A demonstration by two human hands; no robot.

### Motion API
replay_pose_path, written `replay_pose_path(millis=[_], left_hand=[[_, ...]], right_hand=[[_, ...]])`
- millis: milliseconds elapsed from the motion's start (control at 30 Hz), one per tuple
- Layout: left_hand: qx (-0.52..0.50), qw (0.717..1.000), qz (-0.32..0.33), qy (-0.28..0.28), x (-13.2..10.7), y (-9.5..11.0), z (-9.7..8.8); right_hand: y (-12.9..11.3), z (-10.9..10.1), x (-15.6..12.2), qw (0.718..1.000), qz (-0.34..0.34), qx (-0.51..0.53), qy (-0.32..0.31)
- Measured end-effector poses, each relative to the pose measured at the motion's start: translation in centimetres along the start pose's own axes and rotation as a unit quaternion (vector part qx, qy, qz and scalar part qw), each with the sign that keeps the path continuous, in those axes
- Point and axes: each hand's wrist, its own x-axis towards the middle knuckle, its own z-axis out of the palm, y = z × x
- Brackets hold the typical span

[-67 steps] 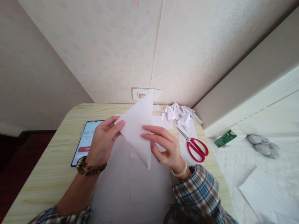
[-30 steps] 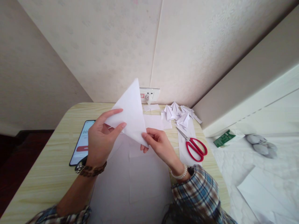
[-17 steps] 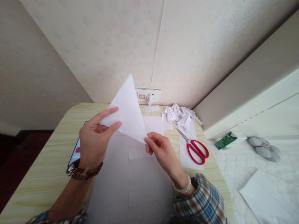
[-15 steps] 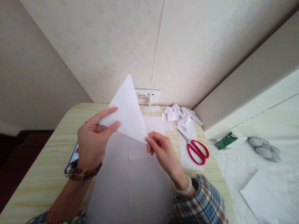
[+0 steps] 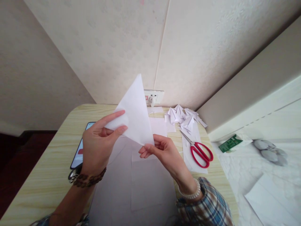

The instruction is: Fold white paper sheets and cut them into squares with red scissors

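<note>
- Wood-look tbl (image 5: 51, 163) by pale wall (image 5: 113, 47).
- Folded paper (image 5: 136, 110) above tbl, btwn hands: L hand (image 5: 102, 136) pinches L edge, R hand (image 5: 162, 150) near R corner.
- Phone (image 5: 77, 155) part-hidden by L hand; some L fingers behind paper.

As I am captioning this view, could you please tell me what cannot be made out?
In the head view:
Black-framed rectangular smartphone: partly hidden behind the left hand.
White triangular paper: far face turned away.
Green-and-white box-shaped carton: print too small and blurred.
White paper sheet, lower right: cut off by the bottom edge.
</note>
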Motion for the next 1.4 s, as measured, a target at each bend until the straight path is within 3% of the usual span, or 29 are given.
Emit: replay_pose_path(millis=[100, 367, 567, 733, 967, 1100, 1267, 1400], left_hand=[[0.014, 1.000, 0.027, -0.002, -0.5, 0.1, 0.2], [-0.008, 0.993, 0.018, -0.120, -1.1, -0.2, 0.6], [-0.095, 0.992, 0.027, -0.081, -0.4, -1.3, 0.7], [-0.106, 0.990, 0.000, -0.096, -0.5, -1.4, 0.9], [-0.138, 0.985, -0.040, -0.093, -1.5, -1.7, 1.8], [-0.128, 0.988, -0.027, -0.077, -2.1, -1.8, 2.1], [-0.125, 0.992, -0.009, -0.033, -2.4, -1.4, 2.1], [-0.129, 0.990, 0.002, -0.056, -2.7, -1.1, 2.1]], right_hand=[[-0.4, -0.2, 0.1, 1.000, 0.006, -0.010, 0.001], [-1.1, -0.7, 0.7, 0.991, -0.011, -0.098, 0.092], [-1.2, -1.9, 0.5, 0.985, -0.084, -0.023, 0.150], [-1.6, -2.0, 0.9, 0.969, -0.124, 0.070, 0.203], [-0.3, 0.7, 1.4, 0.982, -0.071, 0.104, 0.139], [0.2, 1.9, 1.7, 0.981, -0.068, 0.082, 0.159], [-1.6, -0.8, 1.5, 0.958, -0.117, 0.091, 0.247], [-3.1, -3.3, 1.0, 0.934, -0.203, 0.123, 0.266]])
